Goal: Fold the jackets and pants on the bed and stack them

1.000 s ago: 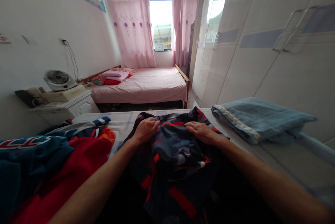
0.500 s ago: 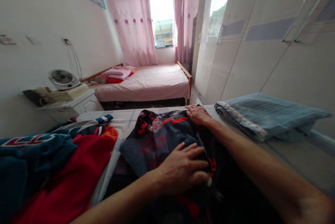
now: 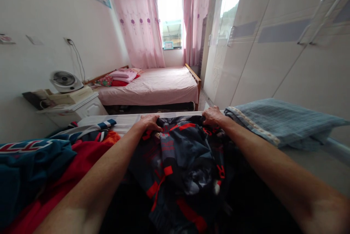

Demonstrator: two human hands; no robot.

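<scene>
The jacket (image 3: 188,144), lower centre, is held spread by left hand (image 3: 150,121) and right hand (image 3: 213,116), fingers seemingly gripping its far edge.

light: window (image 3: 169,15), blown-out | foreground: dim | wardrobe (image 3: 262,62): glare | edges: stretched, soft

One view, worn at the head, looked forward and down. Dark garment (image 3: 188,146) lay near, lower centre; window (image 3: 170,11) stood far, top centre.
</scene>
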